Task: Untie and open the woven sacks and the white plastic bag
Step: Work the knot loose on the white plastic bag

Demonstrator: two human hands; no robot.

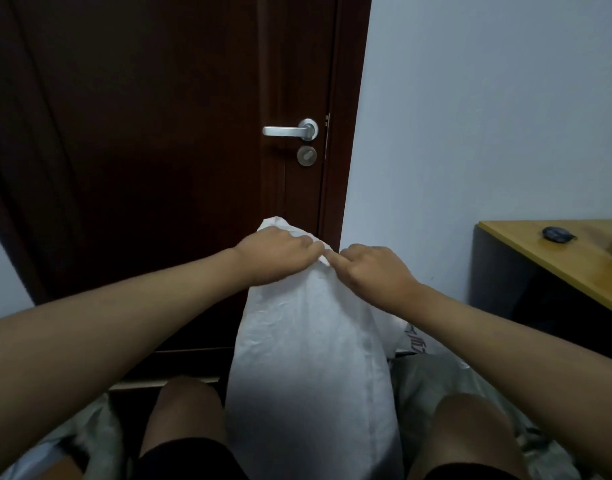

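Knees: two bare knees (186,410) sit at the bottom of the view, one on each side of the sack.
Sack: a tall white sack (311,358) stands up between the knees, in front of a dark door (141,133).
Top of sack: the top is bunched up tight and looks closed. I cannot see the knot or string, because the fingers hide it.
Left hand (276,252): its fingers are curled and pinch the bunched top from the left side.
Right hand (373,268): its fingers are curled too and pinch the same spot from the right. The two hands almost touch.
Other bags: a white bag with dark writing (410,337) peeks out just behind the sack on the right. Pale bags (425,379) lie low on both sides of the legs. I cannot tell if they are tied or open.
Table: a yellow table (553,251) is on the right, with a small dark thing (556,233) on it.
How far along: I think the job is near its start or middle. This sack is being worked on but is not open yet.
What is left: get this top loose and spread it wide, then check the other bags.
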